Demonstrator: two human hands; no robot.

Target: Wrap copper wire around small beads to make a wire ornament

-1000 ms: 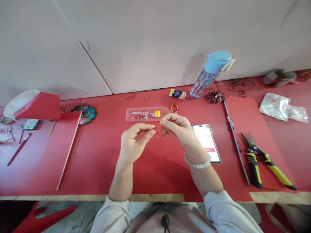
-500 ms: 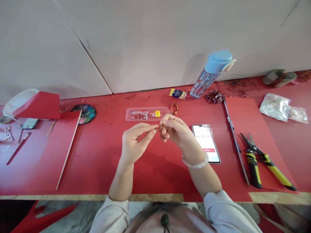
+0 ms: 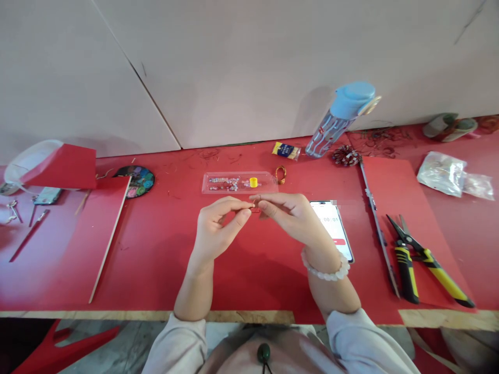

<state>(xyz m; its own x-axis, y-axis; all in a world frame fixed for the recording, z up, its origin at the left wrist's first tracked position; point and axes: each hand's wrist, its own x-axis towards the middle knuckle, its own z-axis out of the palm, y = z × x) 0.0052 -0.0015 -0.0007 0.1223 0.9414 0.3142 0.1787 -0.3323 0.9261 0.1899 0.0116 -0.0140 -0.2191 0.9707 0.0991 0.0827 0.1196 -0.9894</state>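
Note:
My left hand (image 3: 218, 227) is pinched shut on a thin reddish-brown strand (image 3: 255, 210), wire or cord, which I cannot tell. From the other side my right hand (image 3: 286, 213), with a white beaded bracelet (image 3: 327, 271) on its wrist, pinches the same strand. The fingertips almost meet above the red table. Part of the strand hangs in a small loop below them. Just beyond the hands lies a clear plastic tray (image 3: 268, 179) with small beads (image 3: 224, 182) and a yellow cap (image 3: 253, 182) in it. A gold-coloured ring-shaped piece (image 3: 280, 175) rests at the tray's right end.
A phone (image 3: 333, 228) lies right of my right hand, partly covered by it. Farther right are yellow-black snips (image 3: 409, 244) on a red board. A blue-lidded bottle (image 3: 335, 122) and small packet (image 3: 286, 150) stand behind. At left are a red board (image 3: 93, 228) and paint palette (image 3: 140, 181).
My right hand has turned, its fingers now stretched toward the left fingertips, and its wrist has shifted slightly right and down. The left hand has barely moved. Digits on the phone have changed.

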